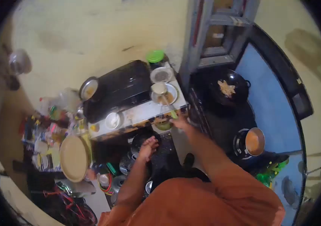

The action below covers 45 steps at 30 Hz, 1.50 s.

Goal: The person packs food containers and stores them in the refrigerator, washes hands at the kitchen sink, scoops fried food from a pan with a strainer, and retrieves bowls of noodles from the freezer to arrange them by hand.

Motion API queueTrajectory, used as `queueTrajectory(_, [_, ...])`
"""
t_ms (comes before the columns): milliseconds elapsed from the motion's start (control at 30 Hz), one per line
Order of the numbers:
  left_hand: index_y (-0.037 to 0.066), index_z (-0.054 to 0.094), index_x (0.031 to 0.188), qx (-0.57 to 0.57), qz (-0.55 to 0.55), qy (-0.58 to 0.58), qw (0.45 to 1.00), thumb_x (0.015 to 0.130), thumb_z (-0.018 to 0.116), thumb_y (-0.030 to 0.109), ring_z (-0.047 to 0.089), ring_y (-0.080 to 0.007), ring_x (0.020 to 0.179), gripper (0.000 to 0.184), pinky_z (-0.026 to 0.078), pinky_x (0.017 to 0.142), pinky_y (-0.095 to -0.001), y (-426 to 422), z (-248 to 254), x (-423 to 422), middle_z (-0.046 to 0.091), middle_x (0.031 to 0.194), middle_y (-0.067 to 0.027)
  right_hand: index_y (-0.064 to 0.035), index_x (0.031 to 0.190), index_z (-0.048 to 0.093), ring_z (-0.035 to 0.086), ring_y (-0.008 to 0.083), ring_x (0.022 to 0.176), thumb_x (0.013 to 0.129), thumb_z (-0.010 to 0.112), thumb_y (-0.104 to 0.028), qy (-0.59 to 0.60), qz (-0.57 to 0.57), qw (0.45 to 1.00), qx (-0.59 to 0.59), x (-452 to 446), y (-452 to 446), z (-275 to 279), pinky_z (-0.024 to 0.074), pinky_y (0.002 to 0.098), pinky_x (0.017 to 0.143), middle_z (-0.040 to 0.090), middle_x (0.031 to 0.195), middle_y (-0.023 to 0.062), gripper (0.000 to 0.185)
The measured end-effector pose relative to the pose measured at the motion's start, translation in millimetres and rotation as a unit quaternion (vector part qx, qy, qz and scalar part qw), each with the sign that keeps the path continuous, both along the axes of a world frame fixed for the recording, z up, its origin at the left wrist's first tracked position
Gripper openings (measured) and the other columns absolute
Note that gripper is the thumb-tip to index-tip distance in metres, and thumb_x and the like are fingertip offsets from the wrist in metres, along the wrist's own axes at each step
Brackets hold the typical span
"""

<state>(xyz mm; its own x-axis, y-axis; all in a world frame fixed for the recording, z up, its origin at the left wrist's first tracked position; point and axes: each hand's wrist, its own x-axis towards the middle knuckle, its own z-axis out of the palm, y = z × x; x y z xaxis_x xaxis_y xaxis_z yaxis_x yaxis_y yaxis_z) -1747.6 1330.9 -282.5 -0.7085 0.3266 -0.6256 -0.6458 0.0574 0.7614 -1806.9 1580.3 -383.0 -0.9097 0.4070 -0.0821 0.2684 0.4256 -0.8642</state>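
My right hand (181, 122) is closed around the pale green handle of what looks like a strainer (159, 88). The strainer's round, whitish head is over a white bowl (173, 90) with brownish contents on the counter's right end. Lower and to the left, my left hand (149, 148) is held in the air over dark cookware, its fingers curled together with nothing visible in them. Behind the bowl sits a round dish (161, 74) with greyish contents. A green bowl (163, 125) is partly hidden just left of my right hand.
On the right, a black wok (239, 84) holds brown food and a pot (256, 139) holds orange liquid. A black stove (121, 83) backs the counter (134, 113), where a small white bowl (113, 120) stands. A beige round tray (74, 158) and clutter lie left. A ladder (217, 60) rises behind.
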Motion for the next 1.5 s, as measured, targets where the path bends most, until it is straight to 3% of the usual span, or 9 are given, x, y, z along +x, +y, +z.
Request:
queueTrajectory(133, [0.011, 0.045, 0.125, 0.04, 0.069, -0.05, 0.996, 0.089, 0.056, 0.024, 0.059, -0.0175, 0.089, 0.04, 0.045, 0.071, -0.0313, 39.4, 16.2, -55.2, 0.06, 0.106, -0.0051, -0.0014, 0.114, 0.051, 0.055, 0.0355, 0.102, 0.079, 0.063, -0.018, -0.08, 0.031, 0.995, 0.054, -26.8, -7.8, -51.8, 0.0423, 0.0419, 0.087, 0.057, 0.106, 0.0235, 0.04])
queueTrajectory(300, [0.008, 0.044, 0.121, 0.092, -0.049, -0.097, 0.99, 0.089, 0.055, 0.034, 0.059, -0.0191, 0.086, 0.043, 0.047, 0.071, -0.0331, 49.5, -26.3, -119.3, 0.059, 0.103, -0.0064, -0.002, 0.112, 0.053, 0.057, 0.035, 0.1, 0.086, 0.054, -0.023, -0.103, -0.013, 0.994, 0.032, 42.6, 23.8, 127.5, 0.0431, 0.043, 0.086, 0.059, 0.104, 0.0224, 0.033])
queueTrajectory(500, [0.007, 0.048, 0.112, 0.187, -0.164, -0.12, 0.961, 0.091, 0.052, 0.035, 0.057, -0.0182, 0.076, 0.036, 0.049, 0.069, -0.0353, 72.0, -49.1, -152.3, 0.056, 0.089, -0.0033, -0.0131, 0.124, 0.05, 0.06, 0.0399, 0.09, 0.084, 0.055, -0.022, -0.056, -0.146, 0.946, 0.285, 163.0, 160.7, 225.9, 0.0476, 0.0468, 0.077, 0.062, 0.096, 0.0234, 0.04])
queueTrajectory(633, [0.009, 0.049, 0.11, 0.12, -0.157, -0.078, 0.977, 0.092, 0.052, 0.028, 0.055, -0.0184, 0.064, 0.026, 0.049, 0.06, -0.0327, 72.8, -55.1, -161.1, 0.055, 0.083, -0.0045, -0.0107, 0.123, 0.05, 0.06, 0.0364, 0.093, 0.077, 0.058, -0.017, -0.307, -0.132, 0.89, 0.31, 172.2, 221.3, 288.9, 0.0483, 0.0465, 0.079, 0.062, 0.099, 0.0222, 0.047])
queueTrajectory(833, [0.006, 0.051, 0.106, 0.129, -0.172, 0.036, 0.976, 0.089, 0.053, 0.016, 0.054, -0.0164, 0.058, 0.019, 0.046, 0.053, -0.029, 62.9, -13.0, -150.3, 0.054, 0.076, -0.0048, -0.0042, 0.098, 0.066, 0.063, 0.0354, 0.088, 0.068, 0.058, -0.012, -0.476, -0.092, 0.802, 0.348, 128.4, 257.7, 290.8, 0.0503, 0.044, 0.075, 0.065, 0.092, 0.0197, 0.032])
queueTrajectory(1133, [0.004, 0.045, 0.106, 0.062, -0.194, 0.116, 0.972, 0.09, 0.051, 0.016, 0.054, -0.0155, 0.055, 0.021, 0.046, 0.052, -0.0277, 78.0, 39.0, -140.7, 0.057, 0.072, -0.0061, 0.0033, 0.076, 0.066, 0.064, 0.0315, 0.067, 0.074, 0.06, -0.019, -0.315, 0.187, 0.818, 0.444, 113.4, 296.3, 132.5, 0.0506, 0.0425, 0.057, 0.065, 0.076, 0.0184, 0.023])
queueTrajectory(1167, [0.004, 0.043, 0.107, 0.034, -0.214, 0.124, 0.968, 0.091, 0.05, 0.016, 0.053, -0.0151, 0.053, 0.021, 0.046, 0.051, -0.0273, 85.3, 48.2, -139.6, 0.057, 0.071, -0.0067, 0.0024, 0.073, 0.064, 0.06, 0.0264, 0.058, 0.077, 0.06, -0.019, -0.295, -0.039, 0.938, 0.179, 111.3, 286.5, 125.7, 0.0464, 0.0395, 0.049, 0.063, 0.071, 0.0153, 0.023])
queueTrajectory(1200, [0.004, 0.043, 0.107, 0.032, -0.212, 0.127, 0.969, 0.091, 0.05, 0.016, 0.053, -0.0151, 0.053, 0.021, 0.046, 0.051, -0.0273, 93.1, 55.6, -138.9, 0.057, 0.071, -0.0067, 0.0015, 0.07, 0.062, 0.056, 0.0212, 0.05, 0.08, 0.059, -0.02, -0.238, -0.259, 0.929, -0.112, 109.1, 276.4, 122.6, 0.0421, 0.0366, 0.041, 0.061, 0.065, 0.0122, 0.024])
queueTrajectory(1500, [0.001, 0.042, 0.104, -0.023, -0.292, 0.182, 0.939, 0.09, 0.045, 0.009, 0.049, -0.0142, 0.042, 0.016, 0.038, 0.038, -0.0278, 219.4, 107.8, -146.9, 0.056, 0.065, -0.0095, -0.0027, 0.089, 0.061, 0.045, 0.0081, 0.048, 0.083, 0.058, -0.014, 0.009, -0.325, 0.929, -0.176, 129.3, 265.1, 103.0, 0.033, 0.0242, 0.041, 0.052, 0.061, 0.001, 0.013])
